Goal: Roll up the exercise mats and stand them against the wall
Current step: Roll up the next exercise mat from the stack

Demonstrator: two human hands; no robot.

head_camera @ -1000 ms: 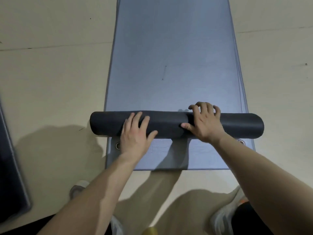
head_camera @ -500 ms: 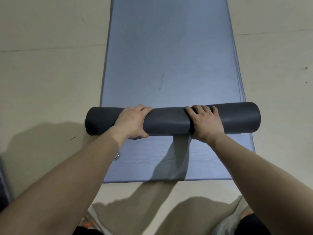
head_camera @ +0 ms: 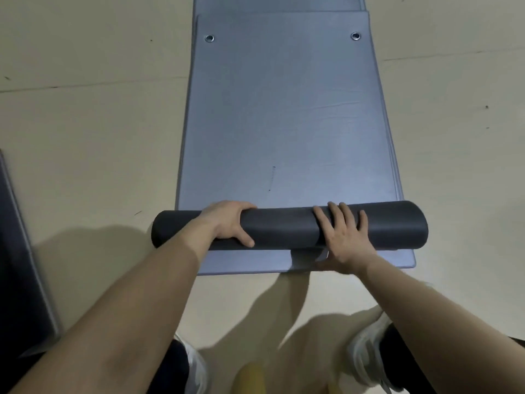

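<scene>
The exercise mat (head_camera: 284,109) lies flat on the beige floor (head_camera: 85,137), and its near end is wound into a dark grey roll (head_camera: 281,227) that lies across it, close to the person. The left hand (head_camera: 227,223) grips the roll: the fingers are curled over its far side, where their tips are hidden, and the thumb lies on the near side. The right hand (head_camera: 345,237) rests on top of the roll with the fingers straight and a little spread, pressing flat and holding nothing; its thumb points down toward the near edge. At the far end of the mat there are two metal eyelets (head_camera: 209,38). Under this mat is a lower mat (head_camera: 383,258); only a strip of it shows in front of the roll, and another strip at the top, where the picture cuts it off. At the left border there is a dark mat (head_camera: 17,251), also cut off. Two white shoes (head_camera: 366,356) show at the bottom, partly covered by the forearms. Between them is a yellow blurred shape (head_camera: 250,379) that I cannot identify.
</scene>
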